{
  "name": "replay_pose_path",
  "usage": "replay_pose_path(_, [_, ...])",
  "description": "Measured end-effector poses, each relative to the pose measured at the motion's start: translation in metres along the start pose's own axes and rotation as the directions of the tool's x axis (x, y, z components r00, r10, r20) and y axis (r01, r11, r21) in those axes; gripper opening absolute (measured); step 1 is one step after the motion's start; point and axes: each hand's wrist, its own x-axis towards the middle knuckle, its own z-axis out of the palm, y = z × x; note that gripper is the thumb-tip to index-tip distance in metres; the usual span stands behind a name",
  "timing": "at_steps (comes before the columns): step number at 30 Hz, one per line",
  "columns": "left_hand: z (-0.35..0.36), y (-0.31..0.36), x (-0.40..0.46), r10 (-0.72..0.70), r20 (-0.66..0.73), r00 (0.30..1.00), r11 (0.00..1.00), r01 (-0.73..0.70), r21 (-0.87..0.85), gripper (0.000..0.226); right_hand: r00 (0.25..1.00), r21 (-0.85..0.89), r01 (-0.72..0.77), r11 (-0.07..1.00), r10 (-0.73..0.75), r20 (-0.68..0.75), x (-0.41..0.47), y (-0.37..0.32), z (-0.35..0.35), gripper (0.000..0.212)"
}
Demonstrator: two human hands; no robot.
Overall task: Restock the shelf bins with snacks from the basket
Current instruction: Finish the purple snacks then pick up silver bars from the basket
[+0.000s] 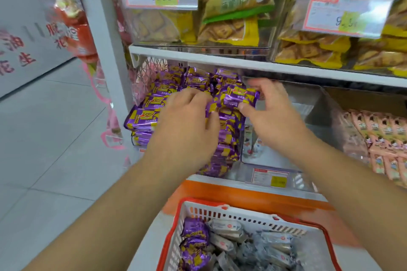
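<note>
Atop glossy purple packets (154, 103), right hand (269, 112) pinches one.

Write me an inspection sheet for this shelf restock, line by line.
Surface: white shelf board above the bins, orange-edged ledge below.
Job's things: purple snack packs heaped in the left bin; the clear bin beside it is nearly empty; the basket holds purple and silver-grey packs.
Clutter: nothing seen.
Grippers: left hand lies on the purple heap; right hand pinches one purple pack over it.
Cables: nothing seen.
Surroundings: yellow snack bags in upper bins with price tags; pink packs at right; tiled floor at left.
</note>
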Motion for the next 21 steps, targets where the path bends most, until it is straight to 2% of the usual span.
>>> replay_pose_path(3, [-0.009, -0.028, 0.027, -0.060, 0.106, 0.993, 0.968, 0.032, 0.248, 0.054, 0.994, -0.234, 0.020, 0.972, 0.007, 0.113, 0.043, -0.024, 0.013, 0.049])
replay_pose_path(6, [-0.011, -0.056, 0.047, -0.138, 0.248, 0.959, 0.960, 0.068, 0.270, 0.062, 0.971, -0.425, 0.038, 0.904, 0.067, 0.230, 0.076, -0.049, 0.032, 0.043])
replay_pose_path(10, [0.002, -0.077, 0.047, -0.133, 0.267, 0.954, 0.956, 0.053, 0.288, 0.077, 0.911, -0.428, 0.109, 0.897, 0.082, 0.405, 0.111, -0.072, 0.068, 0.039])
replay_pose_path(12, [0.008, -0.083, 0.043, -0.122, 0.261, 0.958, 0.950, 0.037, 0.310, 0.075, 0.927, -0.436, 0.140, 0.889, 0.037, 0.374, 0.127, -0.079, 0.092, 0.033])
replay_pose_path(14, [0.012, -0.087, 0.044, -0.108, 0.234, 0.966, 0.943, 0.025, 0.332, 0.069, 0.947, -0.435, 0.143, 0.889, 0.005, 0.321, 0.141, -0.084, 0.112, 0.037])
replay_pose_path(18, [0.017, -0.091, 0.048, -0.095, 0.195, 0.976, 0.948, 0.029, 0.317, 0.059, 0.942, -0.455, 0.161, 0.876, 0.001, 0.335, 0.157, -0.083, 0.136, 0.040])
replay_pose_path(21, [0.016, -0.093, 0.046, -0.080, 0.164, 0.983, 0.948, 0.024, 0.317, 0.061, 0.955, -0.472, 0.161, 0.867, -0.015, 0.298, 0.160, -0.086, 0.143, 0.039])
